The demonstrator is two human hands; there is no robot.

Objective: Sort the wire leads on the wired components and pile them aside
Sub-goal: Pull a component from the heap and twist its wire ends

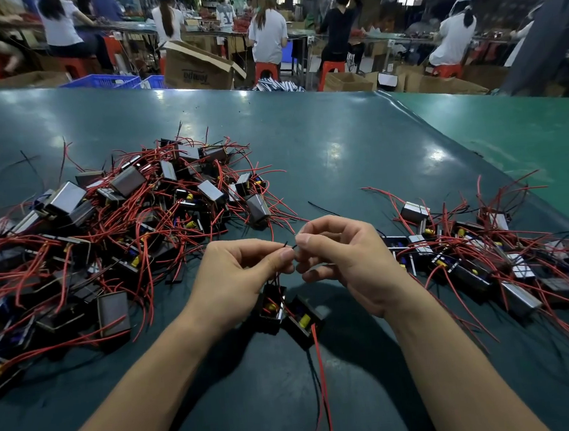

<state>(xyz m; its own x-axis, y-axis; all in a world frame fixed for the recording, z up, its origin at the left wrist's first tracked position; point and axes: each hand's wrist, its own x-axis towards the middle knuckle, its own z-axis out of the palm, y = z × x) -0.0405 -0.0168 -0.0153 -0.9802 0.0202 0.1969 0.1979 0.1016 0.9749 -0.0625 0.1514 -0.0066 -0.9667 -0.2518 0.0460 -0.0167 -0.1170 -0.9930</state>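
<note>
Head view, held wire: a thin black lead (pixel 288 246) is pinched between the two hands above the table, its short visible run lying roughly left to right between the fingertips
Head view, left hand: the left hand (pixel 238 277) is curled, thumb and forefinger closed on the black lead; red leads appear to be gathered under the same grip, though this cannot be told for certain
Head view, right hand: the right hand (pixel 340 262) is curled as well, thumb and forefinger nipped on the other end of the black lead, the remaining fingers folded loosely beneath
Head view, components in hand: two black wired components (pixel 286 313) hang just below the hands, side by side, touching, tilted, with yellow parts showing
Head view, trailing leads: red and black leads (pixel 321 373) run from the right-hand component toward the viewer, their long axis near vertical in the picture
Head view, unsorted heap: a large tangled pile (pixel 112 230) lies on the left of the green table (pixel 355 140), nearer the left hand
Head view, sorted pile: a smaller pile (pixel 479 260) lies on the right, nearer the right hand
Judgement, coming move: the set-aside is judged to go rightward, so the right hand is better placed to carry it
</note>
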